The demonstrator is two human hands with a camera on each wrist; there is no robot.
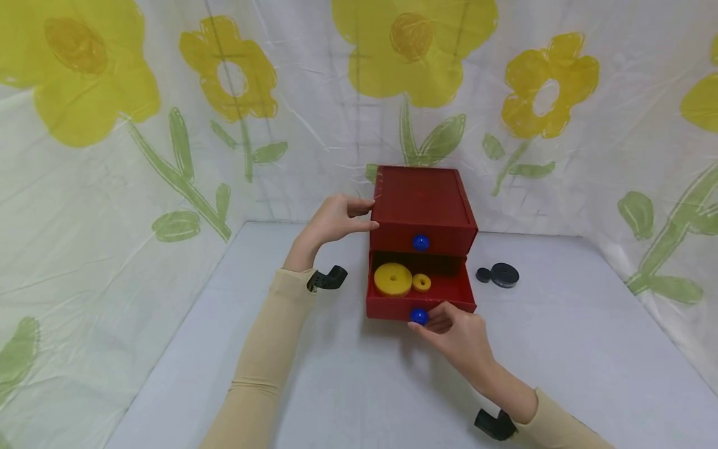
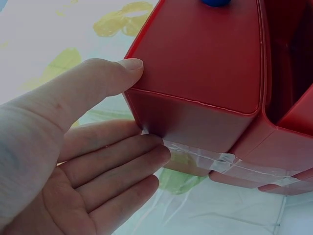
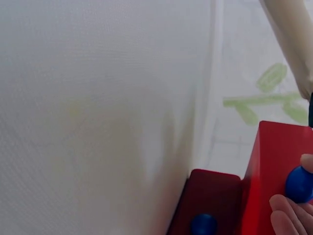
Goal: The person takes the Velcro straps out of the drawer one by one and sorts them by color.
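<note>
A red drawer box (image 1: 423, 196) stands at the back of the table, its middle drawer (image 1: 454, 290) pulled out. Inside that drawer lie a large yellow ring (image 1: 382, 284) and a small yellow ring (image 1: 416, 285). My right hand (image 1: 460, 340) pinches the drawer's blue knob (image 3: 299, 185) between thumb and fingers. At the box's upper left side, my left hand (image 1: 333, 218) has its thumb (image 2: 128, 73) on the front edge and its straight fingers (image 2: 122, 164) along the side. The top drawer, with its own blue knob (image 1: 421, 242), is closed.
To the right of the box, a small black disc (image 1: 483, 275) and a larger black disc (image 1: 505, 275) lie on the white table (image 1: 561, 349). The closed bottom drawer (image 3: 215, 191) shows in the right wrist view. A flowered curtain (image 1: 314, 125) hangs close behind the box.
</note>
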